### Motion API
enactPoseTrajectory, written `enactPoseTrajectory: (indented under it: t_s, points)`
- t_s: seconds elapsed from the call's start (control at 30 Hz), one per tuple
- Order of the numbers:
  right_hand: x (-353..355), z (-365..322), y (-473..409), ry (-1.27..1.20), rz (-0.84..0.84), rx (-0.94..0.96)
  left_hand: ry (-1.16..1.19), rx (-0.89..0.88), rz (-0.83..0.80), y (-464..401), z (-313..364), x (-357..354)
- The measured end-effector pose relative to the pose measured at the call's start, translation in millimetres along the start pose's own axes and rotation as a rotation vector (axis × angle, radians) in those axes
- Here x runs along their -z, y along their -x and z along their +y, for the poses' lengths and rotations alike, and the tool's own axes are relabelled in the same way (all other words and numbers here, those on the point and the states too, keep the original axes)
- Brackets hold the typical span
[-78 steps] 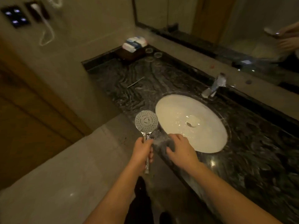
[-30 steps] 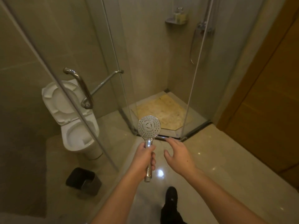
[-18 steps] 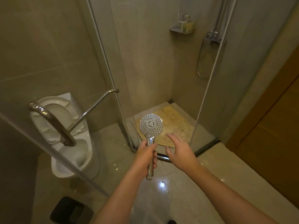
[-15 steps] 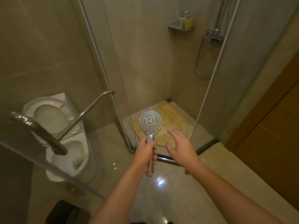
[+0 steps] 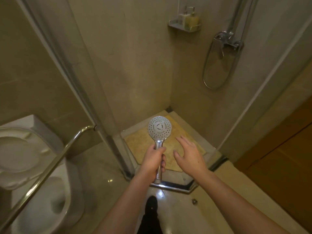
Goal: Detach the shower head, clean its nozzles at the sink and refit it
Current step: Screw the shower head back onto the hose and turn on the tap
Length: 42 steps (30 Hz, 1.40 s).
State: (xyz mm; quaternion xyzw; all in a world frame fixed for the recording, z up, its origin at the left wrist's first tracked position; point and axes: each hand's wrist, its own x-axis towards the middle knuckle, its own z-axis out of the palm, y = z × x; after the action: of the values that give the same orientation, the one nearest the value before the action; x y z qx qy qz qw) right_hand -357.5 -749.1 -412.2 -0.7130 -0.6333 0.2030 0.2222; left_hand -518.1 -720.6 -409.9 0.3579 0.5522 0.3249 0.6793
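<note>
You hold the shower head at the shower's open doorway.
Your left hand (image 5: 152, 162) grips the chrome handle of the shower head (image 5: 159, 127), nozzle face toward you, above the shower floor (image 5: 141, 142); your right hand (image 5: 190, 157) hovers beside it, fingers spread, holding nothing.

The one camera sits on my head, looking forward and down over my forearms into the shower stall. My left hand (image 5: 152, 162) and right hand (image 5: 190, 157) sit close below centre, the nearest things in view. The wide lens bends the edges: the toilet (image 5: 33, 166) curves in at 8 o'clock, the wall mixer (image 5: 225, 40) is far off at 1 o'clock, a wooden door (image 5: 287, 166) at 4 o'clock. No second view shares this scene.
</note>
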Motion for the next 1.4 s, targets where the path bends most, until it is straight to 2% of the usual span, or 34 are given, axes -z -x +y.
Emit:
enactPoseTrajectory:
  t_s: [0.27, 0.6, 0.83, 0.97, 1.13, 1.27, 1.4]
  points:
    - [-7.5, -25.8, -142.8, -0.017, -0.023, -0.032, -0.033, 0.033, -0.009, -113.5, 93.8, 23.3]
    - [13.8, -24.9, -256.5, -0.067, 0.093, -0.066, -0.043, 0.036, -0.063, -207.1, 161.7, 4.4]
    - [51.3, 22.1, -350.4, -0.149, 0.252, -0.187, -0.040, -0.043, -0.141, -274.5, 235.5, -54.0]
    - [72.8, 37.2, -436.2, -0.137, 0.364, -0.110, -0.087, -0.114, -0.134, -335.4, 281.1, -98.0]
    - [128.1, 79.3, -528.9, -0.151, 0.411, -0.070, -0.078, -0.101, -0.135, -409.2, 328.3, -160.2]
    - [181.1, 109.0, -574.6, -0.145, 0.443, -0.012, -0.063, -0.075, -0.179, -447.4, 357.6, -206.2]
    - [226.9, 121.5, -601.0, -0.168, 0.522, 0.002, -0.055, -0.136, -0.266, -468.9, 385.0, -244.2]
